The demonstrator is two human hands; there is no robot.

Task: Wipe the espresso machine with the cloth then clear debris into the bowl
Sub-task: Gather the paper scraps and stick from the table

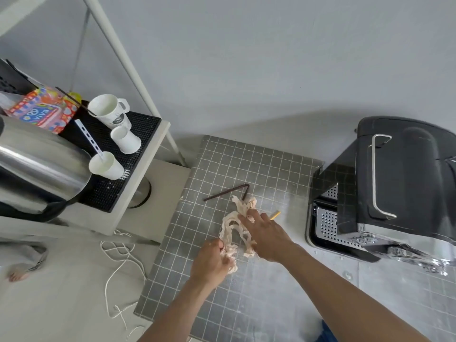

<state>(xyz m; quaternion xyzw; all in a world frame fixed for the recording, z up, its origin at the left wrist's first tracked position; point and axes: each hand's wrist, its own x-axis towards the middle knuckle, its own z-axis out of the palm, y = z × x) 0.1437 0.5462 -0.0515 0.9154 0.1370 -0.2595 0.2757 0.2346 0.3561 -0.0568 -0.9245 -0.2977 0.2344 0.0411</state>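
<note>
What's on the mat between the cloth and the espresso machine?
In the head view, only a short yellow stick by the right hand; past it the gridded mat is bare from cloth to espresso machine.

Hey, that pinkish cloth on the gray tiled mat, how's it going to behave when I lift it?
Probably floppy: the cloth lies crumpled in loose, stringy folds under the right hand and in the left hand. It looks thin and holey, so likely light. Its dangling strands might snag the bent brown stick beside it.
</note>
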